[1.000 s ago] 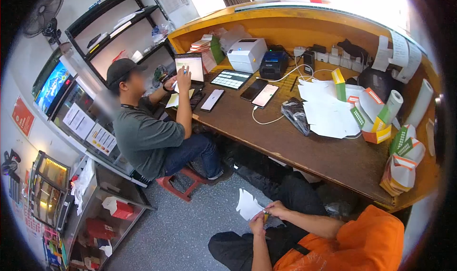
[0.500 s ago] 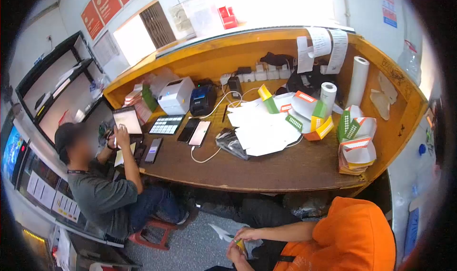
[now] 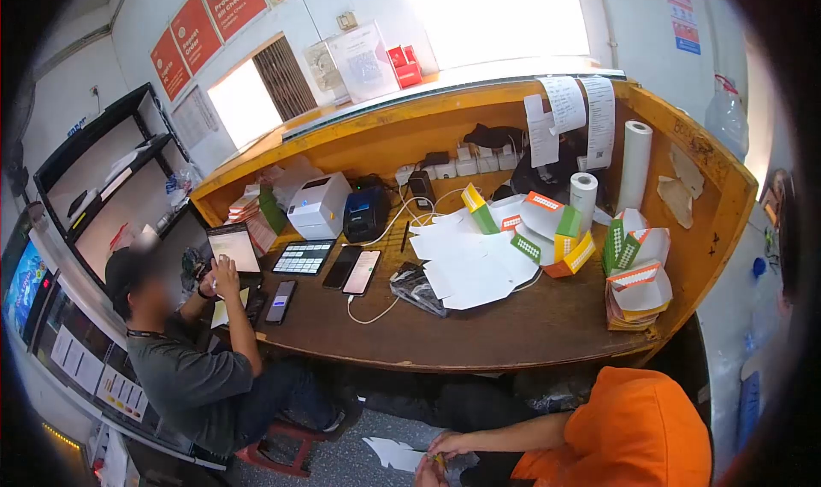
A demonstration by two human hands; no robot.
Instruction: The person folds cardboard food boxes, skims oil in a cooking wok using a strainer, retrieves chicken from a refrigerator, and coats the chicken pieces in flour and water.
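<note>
Low in the head view, my right hand point(image 3: 450, 442) and my left hand point(image 3: 429, 472) are close together over my lap. Between them is a paper food carton point(image 3: 394, 454), its white inner side spread out to the left, a little yellow showing at the fingers. Both sets of fingers pinch it; the left hand is partly cut off by the frame's lower edge. On the desk above lie white flat carton sheets point(image 3: 479, 265). Beside them stand folded cartons point(image 3: 560, 237) in green, orange and yellow, and a stack of cartons point(image 3: 637, 295) at the right.
A co-worker point(image 3: 188, 359) sits at the left on a red stool point(image 3: 286, 448), hands raised before a tablet point(image 3: 233, 249). The wooden desk point(image 3: 530, 337) holds phones point(image 3: 361, 273), a white printer point(image 3: 319, 206), a black printer point(image 3: 366, 213), a keypad tablet point(image 3: 304, 258) and paper rolls point(image 3: 634, 166).
My view has shifted, so the desk and co-worker sit slightly lower in the frame. My hands are lower too, and the carton's white part now lies flatter to their left.
</note>
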